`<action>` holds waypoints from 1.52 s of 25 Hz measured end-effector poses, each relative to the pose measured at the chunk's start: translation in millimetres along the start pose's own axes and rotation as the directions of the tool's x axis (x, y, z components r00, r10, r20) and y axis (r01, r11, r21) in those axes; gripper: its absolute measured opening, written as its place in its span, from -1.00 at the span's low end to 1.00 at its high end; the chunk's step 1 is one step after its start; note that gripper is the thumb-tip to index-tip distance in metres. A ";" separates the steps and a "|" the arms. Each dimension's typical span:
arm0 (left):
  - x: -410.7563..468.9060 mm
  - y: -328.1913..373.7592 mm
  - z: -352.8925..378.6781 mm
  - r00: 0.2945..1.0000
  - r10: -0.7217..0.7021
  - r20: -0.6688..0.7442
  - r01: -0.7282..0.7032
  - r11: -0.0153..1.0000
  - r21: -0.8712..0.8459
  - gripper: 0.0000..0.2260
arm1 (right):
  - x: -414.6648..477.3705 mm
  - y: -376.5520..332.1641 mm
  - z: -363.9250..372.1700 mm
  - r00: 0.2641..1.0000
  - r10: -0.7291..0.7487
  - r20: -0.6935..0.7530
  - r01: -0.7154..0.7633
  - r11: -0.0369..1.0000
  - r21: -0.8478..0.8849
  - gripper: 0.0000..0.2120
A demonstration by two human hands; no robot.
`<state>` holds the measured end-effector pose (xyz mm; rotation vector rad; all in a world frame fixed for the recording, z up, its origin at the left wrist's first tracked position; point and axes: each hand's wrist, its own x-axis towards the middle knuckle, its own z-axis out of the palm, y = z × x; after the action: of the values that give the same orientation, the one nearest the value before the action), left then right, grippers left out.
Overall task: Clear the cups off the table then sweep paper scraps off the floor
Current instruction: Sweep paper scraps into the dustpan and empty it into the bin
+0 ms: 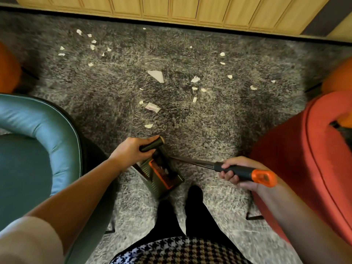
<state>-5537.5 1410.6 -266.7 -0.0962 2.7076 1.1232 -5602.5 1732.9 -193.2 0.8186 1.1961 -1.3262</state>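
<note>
Paper scraps [155, 75], featherlight and likely to snag in the shaggy rug [200, 126], lie scattered from ten to two o'clock, while the left hand [131, 151] grips the dustpan [165, 180] by its handle and the right hand [233, 173] clasps the broom [247, 173] at its black grip, a sensible hold.

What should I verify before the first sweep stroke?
1. Grip of left hand on dustpan handle: ok, fingers curled round it.
2. Grip of right hand on broom handle: ok.
3. Contact of broom bristles with rug: cannot tell, hidden behind the dustpan.
4. Clearing of paper scraps: not ok, scattered across the rug ahead.
5. Room between teal chair and red chair: ok.
</note>
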 end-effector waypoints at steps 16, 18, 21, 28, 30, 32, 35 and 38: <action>66.3 -49.8 -64.1 0.829 -0.311 -0.464 0.173 0.933 -0.315 -0.63 | 66.9 -218.3 76.5 0.971 -0.240 -0.015 0.226 0.932 -0.283 -0.95; 92.0 -57.4 -74.5 0.811 -0.346 -0.471 0.196 0.920 -0.339 -0.67 | 82.4 -265.6 90.6 0.968 -0.253 0.002 0.241 0.921 -0.306 -0.97; 133.9 -62.2 -90.7 0.775 -0.411 -0.480 0.250 0.897 -0.365 -0.67 | 105.4 -341.4 113.3 0.963 -0.271 -0.010 0.245 0.888 -0.390 -0.95; 195.8 -73.7 -132.8 0.724 -0.494 -0.482 0.341 0.863 -0.372 -0.64 | 163.3 -499.1 181.1 0.953 -0.289 0.091 0.296 0.828 -0.475 -0.94; 197.2 -80.8 -142.2 0.712 -0.508 -0.485 0.375 0.859 -0.349 -0.64 | 183.3 -523.5 200.9 0.949 -0.298 0.101 0.308 0.814 -0.492 -0.93; 195.3 -84.5 -146.1 0.708 -0.526 -0.471 0.403 0.849 -0.342 -0.65 | 205.8 -528.3 213.0 0.948 -0.299 0.113 0.312 0.785 -0.536 -0.88; 193.6 -87.9 -148.0 0.708 -0.545 -0.449 0.410 0.835 -0.368 -0.61 | 240.2 -501.1 224.6 0.944 -0.314 0.097 0.283 0.628 -0.725 -0.89; 193.5 -90.3 -149.4 0.712 -0.536 -0.454 0.394 0.840 -0.374 -0.57 | 259.2 -455.3 223.2 0.947 -0.320 -0.016 0.144 0.470 -0.871 -0.86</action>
<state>-5738.7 1244.9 -268.2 -1.2626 2.6834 1.4125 -6044.7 1390.7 -301.0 0.0015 1.9307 -0.6510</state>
